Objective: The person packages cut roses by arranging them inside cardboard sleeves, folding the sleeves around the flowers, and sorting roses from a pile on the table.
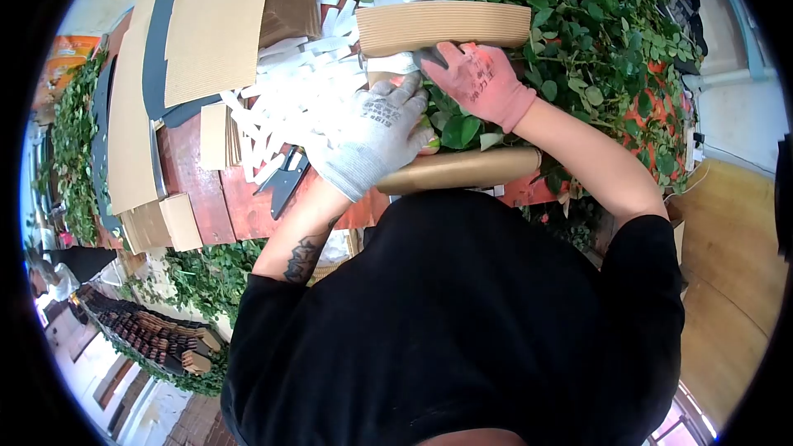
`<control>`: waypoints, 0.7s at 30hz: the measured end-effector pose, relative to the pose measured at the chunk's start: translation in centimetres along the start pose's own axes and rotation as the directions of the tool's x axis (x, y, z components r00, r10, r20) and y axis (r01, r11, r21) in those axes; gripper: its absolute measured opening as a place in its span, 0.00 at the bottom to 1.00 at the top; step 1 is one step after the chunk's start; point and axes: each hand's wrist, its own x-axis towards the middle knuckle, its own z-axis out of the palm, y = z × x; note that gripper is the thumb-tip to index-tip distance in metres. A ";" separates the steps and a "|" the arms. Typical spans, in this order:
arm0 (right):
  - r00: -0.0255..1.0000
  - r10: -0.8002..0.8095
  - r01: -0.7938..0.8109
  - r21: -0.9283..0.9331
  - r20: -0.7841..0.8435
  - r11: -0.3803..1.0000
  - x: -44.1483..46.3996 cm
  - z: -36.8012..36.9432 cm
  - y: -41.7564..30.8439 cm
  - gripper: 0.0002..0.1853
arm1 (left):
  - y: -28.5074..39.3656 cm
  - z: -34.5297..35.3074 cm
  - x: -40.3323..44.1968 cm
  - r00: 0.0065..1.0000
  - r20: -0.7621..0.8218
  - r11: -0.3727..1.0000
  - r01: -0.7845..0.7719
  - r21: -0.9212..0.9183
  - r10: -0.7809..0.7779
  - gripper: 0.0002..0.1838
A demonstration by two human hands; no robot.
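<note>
My left hand (378, 125), in a pale knit glove, reaches over the left end of a bundle of leafy stems (459, 128). Its fingers bend around something mostly hidden under the palm; a bit of yellow-green and red shows by the thumb. My right hand (483, 84), in a pink glove with dark fingertips, is closed at the near edge of a curved corrugated cardboard sheet (446, 26). A white sleeve (391, 64) lies between the fingertips of both hands. Nearer my body, a smooth brown cardboard curl (467, 170) runs along the stems.
White sleeves (301, 74) lie heaped on the red table (194, 169), with a black hand tool (289, 182) beside them. Large cardboard sheets (215, 25) stand at left, near small cardboard pieces (218, 136). Leafy stems (578, 41) cover the right side.
</note>
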 end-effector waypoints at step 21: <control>0.968 -0.019 0.075 -0.218 0.249 0.973 1.1 1.6 0.4 0.20 | -6.1 4.2 0.7 0.867 -0.430 0.967 0.211 -0.143 -0.253 0.08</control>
